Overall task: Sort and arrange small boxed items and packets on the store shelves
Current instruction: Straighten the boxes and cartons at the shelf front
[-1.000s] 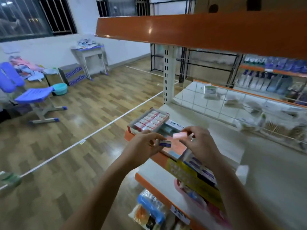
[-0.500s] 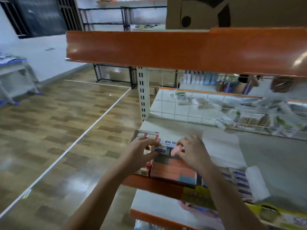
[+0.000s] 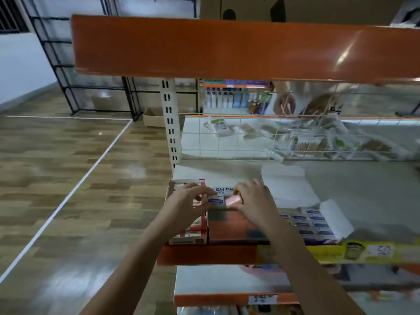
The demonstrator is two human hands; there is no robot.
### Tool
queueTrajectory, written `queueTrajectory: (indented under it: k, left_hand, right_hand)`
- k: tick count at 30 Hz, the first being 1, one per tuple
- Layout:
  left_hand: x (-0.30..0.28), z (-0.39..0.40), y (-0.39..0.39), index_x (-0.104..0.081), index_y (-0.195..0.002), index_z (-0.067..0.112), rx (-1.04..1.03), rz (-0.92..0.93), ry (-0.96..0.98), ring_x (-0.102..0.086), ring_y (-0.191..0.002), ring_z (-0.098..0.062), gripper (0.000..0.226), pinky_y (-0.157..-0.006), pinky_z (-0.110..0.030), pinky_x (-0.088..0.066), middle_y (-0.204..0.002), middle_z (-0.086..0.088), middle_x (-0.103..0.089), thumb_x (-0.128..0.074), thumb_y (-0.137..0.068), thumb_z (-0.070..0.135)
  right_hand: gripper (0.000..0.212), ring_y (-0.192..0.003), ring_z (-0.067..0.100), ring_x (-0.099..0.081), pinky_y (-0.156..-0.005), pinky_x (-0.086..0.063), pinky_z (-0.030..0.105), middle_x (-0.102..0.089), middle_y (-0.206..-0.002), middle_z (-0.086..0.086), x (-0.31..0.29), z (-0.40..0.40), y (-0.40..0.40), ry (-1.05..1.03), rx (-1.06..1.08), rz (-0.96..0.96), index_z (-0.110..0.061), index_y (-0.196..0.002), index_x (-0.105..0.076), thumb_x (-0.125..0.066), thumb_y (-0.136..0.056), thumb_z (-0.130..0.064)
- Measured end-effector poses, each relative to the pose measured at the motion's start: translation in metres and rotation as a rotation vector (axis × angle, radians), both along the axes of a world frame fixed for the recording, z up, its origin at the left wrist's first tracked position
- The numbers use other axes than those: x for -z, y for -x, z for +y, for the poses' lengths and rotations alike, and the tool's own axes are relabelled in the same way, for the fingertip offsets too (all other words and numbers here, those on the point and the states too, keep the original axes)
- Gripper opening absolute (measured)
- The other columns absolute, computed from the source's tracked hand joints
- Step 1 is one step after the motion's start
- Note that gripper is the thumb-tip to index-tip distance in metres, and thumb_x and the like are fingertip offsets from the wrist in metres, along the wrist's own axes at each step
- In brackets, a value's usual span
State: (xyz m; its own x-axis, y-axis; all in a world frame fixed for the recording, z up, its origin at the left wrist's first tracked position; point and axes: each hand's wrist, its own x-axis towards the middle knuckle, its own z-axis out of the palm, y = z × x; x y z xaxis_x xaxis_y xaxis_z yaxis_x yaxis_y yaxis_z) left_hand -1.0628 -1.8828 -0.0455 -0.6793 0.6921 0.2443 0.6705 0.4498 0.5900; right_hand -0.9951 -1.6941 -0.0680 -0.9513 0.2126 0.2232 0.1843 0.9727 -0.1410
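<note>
**Two hands holding small packets over open boxes on a store shelf**

The left hand pinches a small white packet with a blue label between thumb and fingertips, a narrow grip. The right hand curls around a pink packet, its end poking out toward the left hand — the two packets nearly touch. Directly beneath the left grip sits an open red-and-white box of small items; beneath and between both grips lies an orange box, its white flap with Korean lettering just beyond the fingers. To the right of the right hand, an open tray of blue-labelled packets rests on the grey shelf. Beyond the grips stands a white wire divider — blurred packets lie behind it.
</note>
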Motion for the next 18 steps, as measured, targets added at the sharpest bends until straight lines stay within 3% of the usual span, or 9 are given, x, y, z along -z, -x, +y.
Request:
queueTrajectory:
  k: [7,14,18]
  left_hand:
    - [0.002,0.004,0.006,-0.064,-0.113,0.034,0.042,-0.013,0.028,-0.047,-0.081,0.007,0.029,-0.067,-0.007,-0.036,-0.106,0.013,-0.057,-0.066,-0.085,0.03]
    - [-0.002,0.0,0.005,-0.061,-0.118,0.032,0.077,0.003,0.056,-0.045,-0.079,0.014,0.032,-0.064,-0.002,-0.037,-0.106,0.019,-0.05,-0.064,-0.086,0.029]
    - [-0.002,-0.001,0.006,-0.062,-0.117,0.032,0.088,0.0,0.054,-0.048,-0.085,0.003,0.032,-0.069,-0.008,-0.037,-0.108,0.014,-0.052,-0.064,-0.085,0.03]
  right_hand:
    - [0.021,-0.108,0.014,-0.041,-0.088,-0.035,0.028,-0.052,-0.111,-0.005,0.004,-0.009,-0.005,-0.025,0.051,0.055,-0.023,-0.109,-0.055,-0.06,-0.089,-0.025]
    - [0.023,-0.116,0.018,-0.04,-0.096,-0.034,0.032,-0.051,-0.118,-0.003,0.007,-0.019,-0.007,-0.021,0.095,-0.023,-0.02,-0.11,-0.055,-0.053,-0.091,-0.033]
    - [0.026,-0.118,0.019,-0.038,-0.098,-0.033,0.033,-0.051,-0.121,-0.003,0.008,-0.023,-0.008,-0.018,0.108,-0.042,-0.02,-0.113,-0.054,-0.054,-0.091,-0.032]
